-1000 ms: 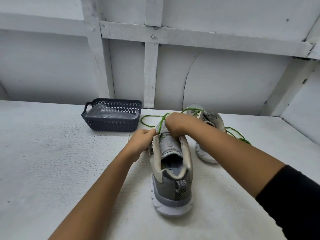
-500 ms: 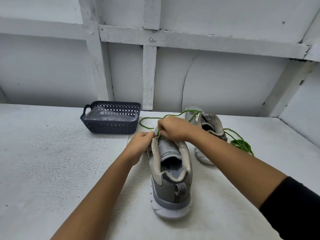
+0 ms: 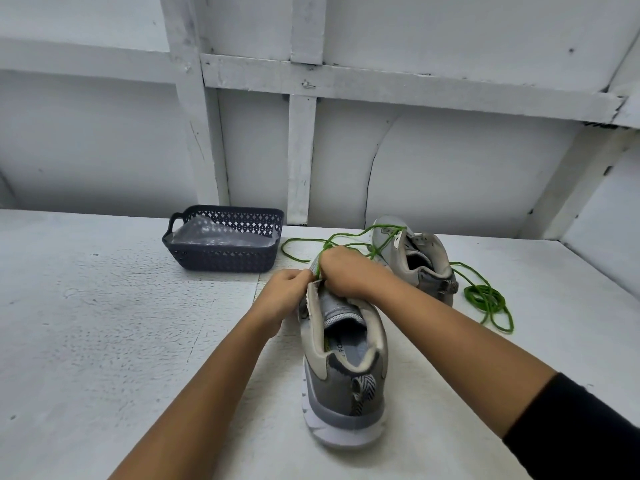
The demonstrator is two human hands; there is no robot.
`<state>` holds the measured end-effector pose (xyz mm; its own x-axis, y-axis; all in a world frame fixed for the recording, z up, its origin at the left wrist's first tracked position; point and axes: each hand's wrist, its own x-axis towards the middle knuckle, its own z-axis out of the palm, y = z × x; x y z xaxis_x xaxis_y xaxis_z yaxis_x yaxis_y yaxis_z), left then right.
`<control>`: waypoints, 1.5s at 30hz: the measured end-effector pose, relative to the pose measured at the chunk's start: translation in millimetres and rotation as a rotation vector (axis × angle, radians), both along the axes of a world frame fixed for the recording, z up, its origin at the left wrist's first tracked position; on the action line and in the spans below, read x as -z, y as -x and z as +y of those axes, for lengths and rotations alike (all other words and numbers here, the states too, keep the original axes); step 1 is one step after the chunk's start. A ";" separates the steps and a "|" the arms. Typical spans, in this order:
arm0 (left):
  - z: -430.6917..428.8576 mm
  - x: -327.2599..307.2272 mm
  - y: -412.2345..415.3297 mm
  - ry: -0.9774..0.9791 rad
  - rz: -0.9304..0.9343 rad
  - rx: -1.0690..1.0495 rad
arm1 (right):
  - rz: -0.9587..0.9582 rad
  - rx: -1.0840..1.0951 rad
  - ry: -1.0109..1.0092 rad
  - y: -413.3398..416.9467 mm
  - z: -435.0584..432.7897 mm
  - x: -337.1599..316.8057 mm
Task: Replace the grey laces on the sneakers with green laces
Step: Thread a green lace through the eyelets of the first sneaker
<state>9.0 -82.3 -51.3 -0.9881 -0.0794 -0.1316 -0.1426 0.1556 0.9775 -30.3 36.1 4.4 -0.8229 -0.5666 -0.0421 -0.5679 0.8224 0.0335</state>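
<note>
A grey and beige sneaker [image 3: 346, 368] stands on the white table, heel toward me. My left hand [image 3: 285, 292] grips its left eyelet edge with curled fingers. My right hand [image 3: 346, 271] curls over the tongue and pinches a green lace [image 3: 301, 259] that loops out across the table behind the shoe. The eyelets under my hands are hidden. A second sneaker [image 3: 415, 258] stands behind to the right with green lace through its front. A bundle of green lace [image 3: 486, 299] lies beside it.
A dark blue perforated basket [image 3: 225, 261] holding clear plastic sits at the back left, near the white panelled wall [image 3: 450, 174]. Bare white tabletop [image 3: 104, 323] stretches to the left and in front.
Both hands stay at the top of the near sneaker's lacing. My right hand has shifted slightly left and back, and the green lace loop behind has moved a little.
</note>
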 end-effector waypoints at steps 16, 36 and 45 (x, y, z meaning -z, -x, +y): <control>32.8 4.7 -2.4 0.314 0.017 -0.144 | -0.008 0.078 0.729 5.2 17.7 -7.2; 28.1 -2.2 -3.5 0.159 0.360 -0.333 | -0.194 -0.032 0.790 8.1 28.0 -27.4; 31.2 -5.0 -6.5 -0.039 0.323 -0.372 | -0.141 0.015 0.199 12.4 29.9 -12.4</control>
<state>15.4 -51.1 -46.3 -0.8846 -0.4355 0.1667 0.1293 0.1143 0.9850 -42.7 65.9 16.8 -0.8255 -0.5626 -0.0458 -0.5429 0.8136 -0.2082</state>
